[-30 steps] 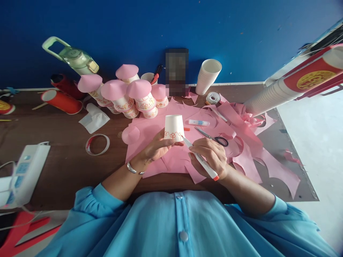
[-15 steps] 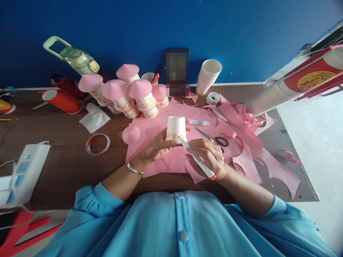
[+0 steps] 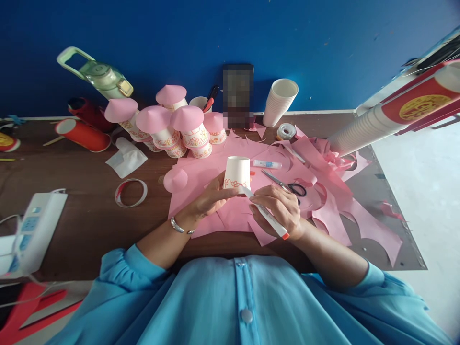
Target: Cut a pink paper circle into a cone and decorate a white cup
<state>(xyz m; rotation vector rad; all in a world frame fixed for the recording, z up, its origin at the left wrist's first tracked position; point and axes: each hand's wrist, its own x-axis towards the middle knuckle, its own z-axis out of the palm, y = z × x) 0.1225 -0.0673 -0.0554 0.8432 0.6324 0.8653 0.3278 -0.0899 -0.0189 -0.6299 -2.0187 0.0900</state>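
Paper cup (image 3: 237, 171) was sitting upside down over the pink paper sheets (image 3: 230, 211) near the middle of the tabletop (image 3: 89, 215), with the left hand (image 3: 210, 197) wrapped around its lower edge, fingers closed on it. The right hand (image 3: 279, 207) was clamped on a white marker (image 3: 264, 214) with an orange end, tip right up against the cup's rim where a row of little orange loops was drawn. Scissors (image 3: 285, 184) and a small glue tube (image 3: 266, 164) lay on the pink paper just beyond the right hand. A loose pink cone (image 3: 175, 180) sat to the left of the cup, close by but not touching. Further back there was a cluster of finished cups with pink cone tops (image 3: 172, 125), stacked up near the blue wall. A stack of plain white cups (image 3: 280, 101) stood to the right of those, with a tape roll (image 3: 286, 131) next to it. Off to the left on the bare wood were a flat ring of tape (image 3: 131, 192), a folded tissue (image 3: 126, 157), a red tube (image 3: 82, 135) on its side and a green water bottle (image 3: 98, 76). A white power strip (image 3: 34, 230) sat at the near left edge.
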